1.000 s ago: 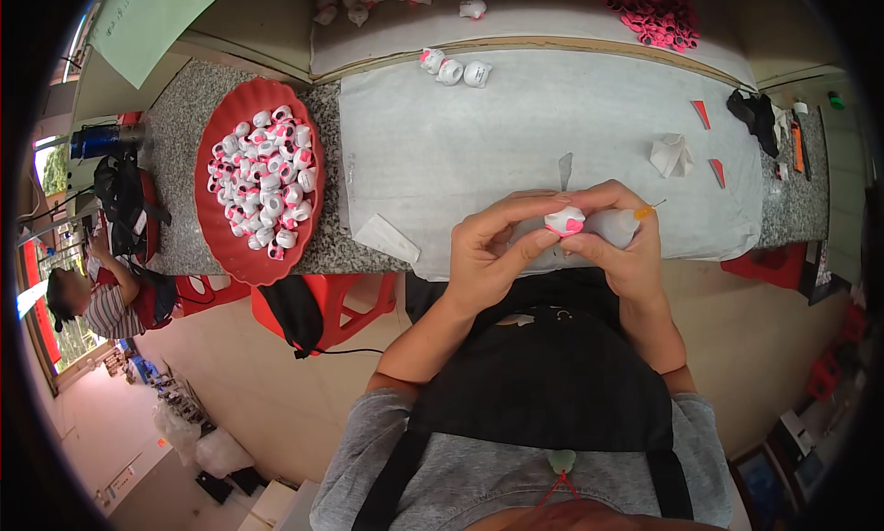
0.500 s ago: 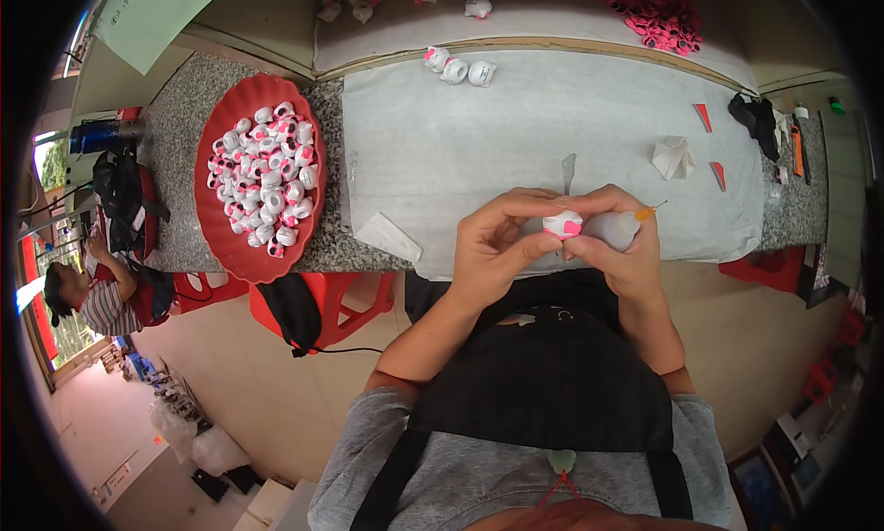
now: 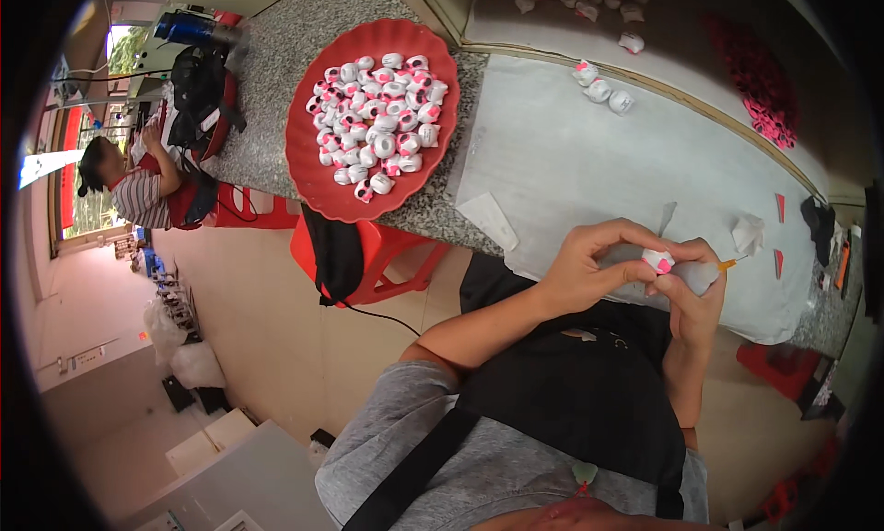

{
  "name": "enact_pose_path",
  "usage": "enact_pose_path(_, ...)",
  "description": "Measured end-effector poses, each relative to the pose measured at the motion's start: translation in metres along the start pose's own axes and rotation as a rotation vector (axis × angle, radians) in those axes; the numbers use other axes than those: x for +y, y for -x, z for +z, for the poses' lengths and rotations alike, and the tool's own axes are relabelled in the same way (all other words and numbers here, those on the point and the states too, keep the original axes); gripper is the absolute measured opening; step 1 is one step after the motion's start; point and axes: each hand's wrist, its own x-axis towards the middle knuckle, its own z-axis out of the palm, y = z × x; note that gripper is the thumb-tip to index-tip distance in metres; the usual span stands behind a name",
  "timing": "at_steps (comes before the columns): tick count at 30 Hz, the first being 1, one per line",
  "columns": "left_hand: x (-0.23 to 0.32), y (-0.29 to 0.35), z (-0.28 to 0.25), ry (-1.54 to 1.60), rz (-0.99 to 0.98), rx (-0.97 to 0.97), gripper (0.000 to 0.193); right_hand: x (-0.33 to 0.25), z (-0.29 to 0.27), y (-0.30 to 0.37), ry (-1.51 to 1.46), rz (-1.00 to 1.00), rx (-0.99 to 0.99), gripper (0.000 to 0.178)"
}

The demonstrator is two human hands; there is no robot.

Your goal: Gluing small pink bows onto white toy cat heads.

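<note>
Between the fingertips of both my hands is a small white figurine head (image 3: 657, 261) with a pink patch on its lower side. My left hand (image 3: 594, 271) pinches it from the left, thumb below and forefinger above. My right hand (image 3: 695, 296) steadies it from the other side. Tucked in that same right hand lies a translucent needle-tip squeeze bottle (image 3: 699, 278), its orange tip pointing right, away from the figurine. Both hands are above the near edge of the white sheet (image 3: 562, 135) covering the worktop.
Left on the granite counter stands a red scalloped tray (image 3: 308, 176) heaped with similar pieces. Three figurine heads (image 3: 599, 91) lie at the sheet's far edge. A folded paper (image 3: 488, 221) and crumpled tissue (image 3: 748, 234) flank my hands. A red stool (image 3: 405, 273) stands below; another person (image 3: 138, 186) sits far left.
The head view has turned left, so the tray, sheet and hands sit further right in the picture. Both hands keep hold of the figurine head, and the bottle stays in the right hand.
</note>
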Motion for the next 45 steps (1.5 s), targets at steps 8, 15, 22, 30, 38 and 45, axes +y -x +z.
enact_pose_path(8, 0.04, 0.0, -0.02, -0.813, 0.524, 0.183, 0.02, -0.014, 0.023, -0.006, 0.057, -0.057, 0.028, 0.031)
enact_pose_path(15, 0.123, -0.031, -0.074, -1.706, 0.699, 0.641, 0.037, -0.013, -0.003, -0.007, 0.174, -0.089, 0.095, 0.043)
enact_pose_path(22, 0.042, -0.1, -0.045, -1.927, 0.642, -0.043, 0.026, -0.017, -0.014, 0.008, 0.174, -0.163, 0.15, 0.051)
enact_pose_path(30, 0.044, -0.094, -0.033, -1.156, 0.247, 0.022, 0.018, -0.017, -0.042, 0.018, -0.01, -0.22, 0.024, 0.034)
enact_pose_path(38, 0.017, -0.048, 0.001, 0.112, -0.168, 0.104, 0.028, -0.04, -0.031, 0.019, 0.237, -0.323, 0.32, 0.023)
enact_pose_path(45, -0.001, -0.024, 0.009, 0.332, -0.151, 0.084, 0.028, -0.037, -0.019, 0.016, -0.099, -0.55, 0.413, 0.033)
